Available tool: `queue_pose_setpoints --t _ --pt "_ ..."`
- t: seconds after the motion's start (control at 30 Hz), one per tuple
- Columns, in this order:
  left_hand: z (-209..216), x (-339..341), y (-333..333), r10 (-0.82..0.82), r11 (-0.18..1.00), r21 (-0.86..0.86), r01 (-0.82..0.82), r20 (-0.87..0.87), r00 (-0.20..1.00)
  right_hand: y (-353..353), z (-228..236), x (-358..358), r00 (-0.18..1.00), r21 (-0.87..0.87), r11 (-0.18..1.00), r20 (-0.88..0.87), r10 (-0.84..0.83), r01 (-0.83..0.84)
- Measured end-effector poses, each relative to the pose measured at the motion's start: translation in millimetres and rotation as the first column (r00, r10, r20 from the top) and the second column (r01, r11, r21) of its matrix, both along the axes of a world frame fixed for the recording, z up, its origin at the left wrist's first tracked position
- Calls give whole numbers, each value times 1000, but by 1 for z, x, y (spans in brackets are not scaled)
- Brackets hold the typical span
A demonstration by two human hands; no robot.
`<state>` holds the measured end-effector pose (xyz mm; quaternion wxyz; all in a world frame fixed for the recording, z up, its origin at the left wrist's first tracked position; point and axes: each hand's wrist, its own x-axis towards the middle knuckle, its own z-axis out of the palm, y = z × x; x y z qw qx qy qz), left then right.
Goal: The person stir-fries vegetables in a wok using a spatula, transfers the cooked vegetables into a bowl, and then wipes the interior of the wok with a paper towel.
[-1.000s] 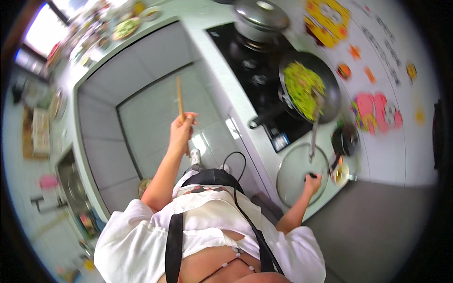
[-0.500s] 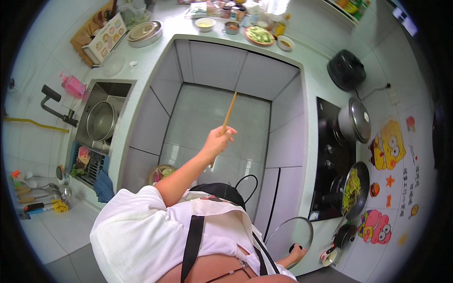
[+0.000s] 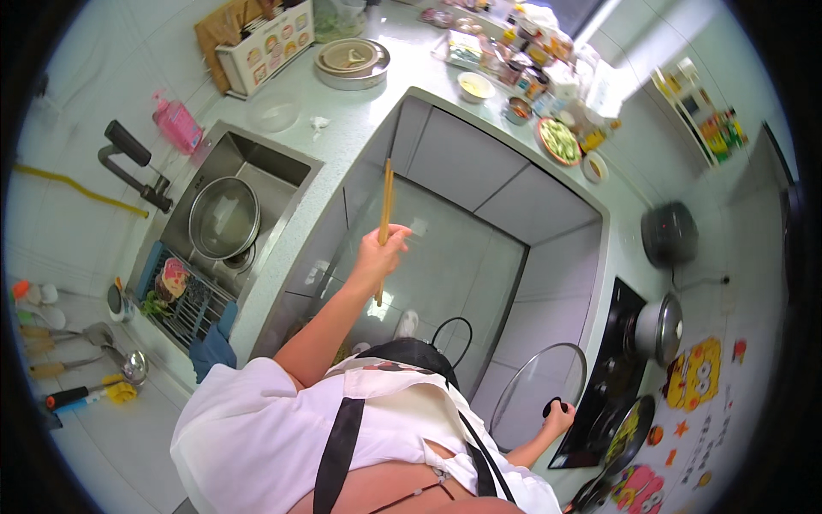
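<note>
A pair of long wooden chopsticks (image 3: pixel 388 193) is gripped in my left hand (image 3: pixel 384 253), with the fingers wrapped round their middle. The chopsticks stand nearly upright in the picture, above the floor between the counters. At the lower right my right hand (image 3: pixel 559 418) grasps the black knob of a round glass lid (image 3: pixel 533 390). That lid is tilted on edge beside the right-hand counter. Close to it, a dark frying pan (image 3: pixel 629 437) holding green food is on the black stove (image 3: pixel 599 398).
A steel sink (image 3: pixel 278 167) on the left contains a metal basin (image 3: pixel 224 218). Beside it sits a drying rack (image 3: pixel 193 308) with food pieces. A lidded pot (image 3: pixel 658 330) occupies the stove's far end. Bowls, a plate of sliced green vegetable (image 3: pixel 558 141) and bottles crowd the back counter.
The view has turned left, bringing the sink nearer the middle. My left hand has carried the chopsticks toward the sink side. My right hand still grips the lid.
</note>
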<state>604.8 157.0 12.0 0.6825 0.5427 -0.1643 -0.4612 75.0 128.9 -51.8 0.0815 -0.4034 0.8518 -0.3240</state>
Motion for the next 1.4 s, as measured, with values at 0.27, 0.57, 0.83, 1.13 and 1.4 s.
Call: queue_pose_setpoints --t 0.27,0.57,0.83,1.13,1.4 --pt "-23 55 -39 342 939 64 -339 -38 939 -205 59 134 906 119 939 -248 343 -322" --pt "0 100 -152 464 886 -31 -463 97 881 -389 88 288 610 -75 615 -273 744 -785" --pt "-10 158 -173 644 745 54 -665 202 738 -470 132 474 202 -176 162 -243 949 -971" --pt "-81 317 -226 785 607 65 -792 108 610 -487 137 676 -178 -88 -197 -193 965 -976" --pt "-106 429 -283 836 547 53 -836 -85 542 -517 136 791 -273 76 -266 -99 957 -961"
